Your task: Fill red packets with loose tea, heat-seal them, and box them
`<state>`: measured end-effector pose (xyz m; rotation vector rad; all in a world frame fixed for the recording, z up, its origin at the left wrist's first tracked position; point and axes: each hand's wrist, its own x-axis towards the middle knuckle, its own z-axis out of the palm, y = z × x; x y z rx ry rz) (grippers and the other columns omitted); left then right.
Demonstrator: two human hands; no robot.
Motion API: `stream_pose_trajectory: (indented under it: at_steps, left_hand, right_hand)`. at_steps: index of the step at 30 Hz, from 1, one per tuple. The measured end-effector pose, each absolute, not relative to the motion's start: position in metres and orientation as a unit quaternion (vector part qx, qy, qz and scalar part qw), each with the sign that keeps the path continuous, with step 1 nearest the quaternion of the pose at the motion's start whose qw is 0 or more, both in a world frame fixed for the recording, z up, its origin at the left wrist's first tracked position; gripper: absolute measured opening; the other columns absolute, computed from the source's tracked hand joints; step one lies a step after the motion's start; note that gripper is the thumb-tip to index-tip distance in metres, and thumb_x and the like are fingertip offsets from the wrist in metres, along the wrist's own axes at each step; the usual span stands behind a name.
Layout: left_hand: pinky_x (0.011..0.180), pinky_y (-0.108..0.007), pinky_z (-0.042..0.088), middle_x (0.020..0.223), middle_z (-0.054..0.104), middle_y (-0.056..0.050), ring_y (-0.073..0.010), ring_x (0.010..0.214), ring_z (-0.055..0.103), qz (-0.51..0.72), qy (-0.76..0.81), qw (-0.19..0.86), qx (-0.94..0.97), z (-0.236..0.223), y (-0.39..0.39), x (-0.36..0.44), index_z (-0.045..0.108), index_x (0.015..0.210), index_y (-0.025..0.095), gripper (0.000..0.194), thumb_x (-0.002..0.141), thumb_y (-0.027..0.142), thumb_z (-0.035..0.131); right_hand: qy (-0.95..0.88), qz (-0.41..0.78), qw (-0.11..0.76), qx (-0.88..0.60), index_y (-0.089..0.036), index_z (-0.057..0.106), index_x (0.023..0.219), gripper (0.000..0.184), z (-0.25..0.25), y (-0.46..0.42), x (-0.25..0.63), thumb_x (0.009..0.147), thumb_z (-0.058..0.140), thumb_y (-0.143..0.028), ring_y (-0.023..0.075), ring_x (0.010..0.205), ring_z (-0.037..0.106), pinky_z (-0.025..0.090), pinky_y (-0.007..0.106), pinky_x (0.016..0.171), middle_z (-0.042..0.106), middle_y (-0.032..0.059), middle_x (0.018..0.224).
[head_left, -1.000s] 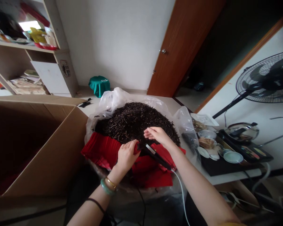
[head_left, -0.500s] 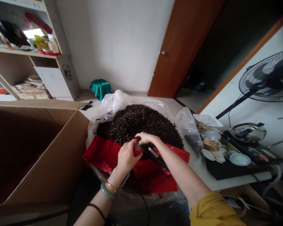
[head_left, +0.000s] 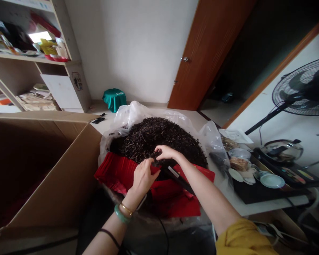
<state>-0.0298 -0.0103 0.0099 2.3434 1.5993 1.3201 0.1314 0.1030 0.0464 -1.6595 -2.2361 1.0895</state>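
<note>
My left hand (head_left: 143, 174) is closed, thumb and fingers curved around a small red packet (head_left: 154, 168) that is mostly hidden by the fingers. My right hand (head_left: 165, 152) pinches dark dried tea leaves (head_left: 156, 155) right at the left fingertips, over the packet's mouth. Behind both hands a large heap of tea leaves (head_left: 162, 132) lies in a clear plastic bag (head_left: 133, 110). A row of red packets (head_left: 117, 168) stands to the left, and more red packets (head_left: 175, 202) lie flat in front. Below the right wrist is a black device (head_left: 179, 179) with a white label.
An open cardboard box (head_left: 61, 177) stands at the left. On the right, a table carries a glass kettle (head_left: 280, 150), a lidded tub (head_left: 239, 159) and small dishes (head_left: 272, 180). Beyond are a standing fan (head_left: 305, 90), a teal-covered bin (head_left: 115, 100) and a brown door (head_left: 202, 53).
The right fingers have lifted slightly and now show a dark clump of leaves between them and the left hand. The packet's red opening shows less. My left hand has barely moved.
</note>
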Motion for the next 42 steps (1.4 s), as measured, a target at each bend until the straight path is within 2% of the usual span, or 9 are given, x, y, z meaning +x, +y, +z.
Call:
stream_pose_trajectory:
  at_steps: [4, 9, 17, 22, 28, 31, 35, 39, 42]
  left_hand:
    - [0.063, -0.028, 0.051, 0.084, 0.067, -0.002, -0.0198, 0.074, 0.067, 0.418, 0.523, 0.009, 0.743, 0.009, -0.010, -0.029, 0.050, 0.098, 0.020, 0.034, 0.072, 0.027, 0.072]
    - [0.062, -0.028, 0.051, 0.085, 0.068, -0.003, -0.0208, 0.075, 0.068, 0.415, 0.538, 0.021, 0.734, 0.011, -0.010, -0.028, 0.050, 0.099, 0.020, 0.038, 0.071, 0.028, 0.075]
    - [0.058, -0.028, 0.049, 0.078, 0.068, -0.005, -0.0228, 0.070, 0.068, 0.408, 0.552, 0.003, 0.727, 0.008, -0.009, -0.027, 0.047, 0.101, 0.018, 0.041, 0.071, 0.028, 0.073]
    - [0.060, -0.027, 0.050, 0.082, 0.069, -0.006, -0.0238, 0.074, 0.070, 0.387, 0.567, 0.021, 0.726, 0.007, -0.009, -0.027, 0.046, 0.104, 0.017, 0.044, 0.072, 0.032, 0.073]
    - [0.057, -0.028, 0.050, 0.081, 0.070, -0.007, -0.0248, 0.072, 0.070, 0.360, 0.588, 0.039, 0.723, 0.012, -0.009, -0.026, 0.047, 0.107, 0.016, 0.049, 0.070, 0.034, 0.074]
    - [0.057, -0.027, 0.049, 0.079, 0.070, -0.006, -0.0247, 0.071, 0.070, 0.357, 0.590, 0.045, 0.723, 0.013, -0.010, -0.026, 0.047, 0.105, 0.016, 0.047, 0.070, 0.032, 0.074]
    - [0.057, -0.027, 0.048, 0.079, 0.070, -0.007, -0.0251, 0.072, 0.070, 0.358, 0.591, 0.041, 0.721, 0.012, -0.010, -0.026, 0.047, 0.105, 0.015, 0.049, 0.069, 0.032, 0.075]
    - [0.056, -0.026, 0.047, 0.079, 0.070, -0.007, -0.0249, 0.071, 0.070, 0.359, 0.597, 0.030, 0.717, 0.011, -0.010, -0.024, 0.048, 0.105, 0.015, 0.047, 0.070, 0.034, 0.074]
    - [0.054, -0.026, 0.047, 0.075, 0.070, -0.006, -0.0234, 0.066, 0.070, 0.361, 0.598, 0.026, 0.715, 0.011, -0.010, -0.024, 0.048, 0.105, 0.015, 0.044, 0.072, 0.034, 0.071]
  right_hand:
    - [-0.723, 0.410, 0.131, -0.541, -0.019, 0.057, 0.101, 0.032, 0.077, 0.091, 0.142, 0.071, 0.065, -0.016, 0.0115, 0.071, 0.060, 0.054, 0.025, 0.060, 0.060, 0.0006, 0.094]
    - [-0.661, 0.569, 0.235, -0.428, -0.021, 0.056, 0.096, 0.036, 0.123, 0.060, 0.139, 0.064, 0.071, -0.021, 0.0127, 0.073, 0.062, 0.055, 0.023, 0.055, 0.052, -0.0021, 0.088]
    - [-0.583, 0.649, 0.256, -0.416, -0.019, 0.055, 0.091, 0.040, 0.125, 0.029, 0.117, 0.058, 0.078, -0.021, 0.0114, 0.068, 0.062, 0.057, 0.027, 0.062, 0.055, -0.0041, 0.081]
    - [-0.604, 0.581, 0.280, -0.468, -0.020, 0.057, 0.090, 0.037, 0.112, 0.032, 0.118, 0.058, 0.075, -0.018, 0.0105, 0.063, 0.059, 0.053, 0.025, 0.060, 0.055, -0.0050, 0.078]
    - [-0.718, 0.401, 0.277, -0.496, -0.018, 0.063, 0.092, 0.037, 0.110, 0.033, 0.119, 0.057, 0.073, -0.009, 0.0153, 0.087, 0.060, 0.047, 0.029, 0.081, 0.061, -0.0016, 0.085]
    - [-0.743, 0.350, 0.262, -0.507, -0.018, 0.064, 0.095, 0.040, 0.111, 0.030, 0.117, 0.058, 0.074, -0.009, 0.0150, 0.083, 0.061, 0.048, 0.028, 0.078, 0.063, -0.0006, 0.087]
    - [-0.761, 0.294, 0.263, -0.515, -0.018, 0.066, 0.091, 0.029, 0.114, 0.020, 0.110, 0.065, 0.067, -0.005, 0.0130, 0.073, 0.062, 0.048, 0.025, 0.072, 0.065, -0.0015, 0.079]
    - [-0.809, 0.188, 0.250, -0.497, -0.018, 0.066, 0.083, 0.022, 0.118, 0.011, 0.103, 0.069, 0.063, -0.001, 0.0148, 0.077, 0.062, 0.047, 0.027, 0.076, 0.066, 0.0006, 0.080]
    - [-0.830, 0.143, 0.227, -0.490, -0.017, 0.066, 0.085, 0.024, 0.117, 0.010, 0.100, 0.070, 0.063, 0.001, 0.0153, 0.079, 0.061, 0.047, 0.028, 0.076, 0.063, 0.0024, 0.084]
